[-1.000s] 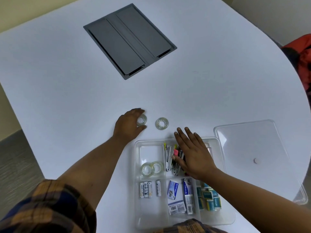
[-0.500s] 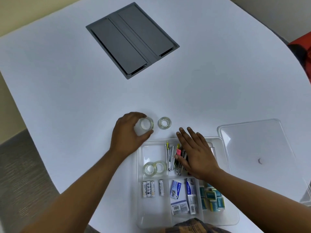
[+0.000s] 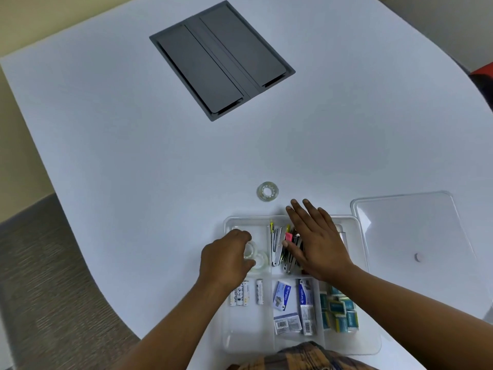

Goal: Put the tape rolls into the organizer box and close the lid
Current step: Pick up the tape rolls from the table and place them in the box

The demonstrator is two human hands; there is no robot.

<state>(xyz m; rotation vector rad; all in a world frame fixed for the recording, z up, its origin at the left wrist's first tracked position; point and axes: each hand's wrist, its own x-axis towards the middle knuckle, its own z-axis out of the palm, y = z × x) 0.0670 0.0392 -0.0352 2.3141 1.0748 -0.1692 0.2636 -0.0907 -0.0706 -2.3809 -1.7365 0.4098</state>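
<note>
The clear organizer box (image 3: 229, 340) lies open at the table's near edge. My left hand (image 3: 225, 259) is over its far left compartment, fingers closed on a clear tape roll (image 3: 250, 249), just above other tape rolls (image 3: 261, 260) lying there. One more clear tape roll (image 3: 267, 192) lies flat on the table just beyond the box. My right hand (image 3: 317, 240) rests flat, fingers spread, on the box's middle far compartment over staplers and clips. The clear lid (image 3: 410, 228) lies flat to the right of the box.
A dark grey cable hatch (image 3: 221, 60) is set into the white table (image 3: 133, 129) farther away. The box also holds batteries (image 3: 245, 292), staple boxes (image 3: 292, 305) and small blue packets (image 3: 340, 313). The table edge curves away at left, with grey floor beyond.
My left hand lifted one tape roll off the table and brought it back over the box's far left compartment. My right hand stayed on the box.
</note>
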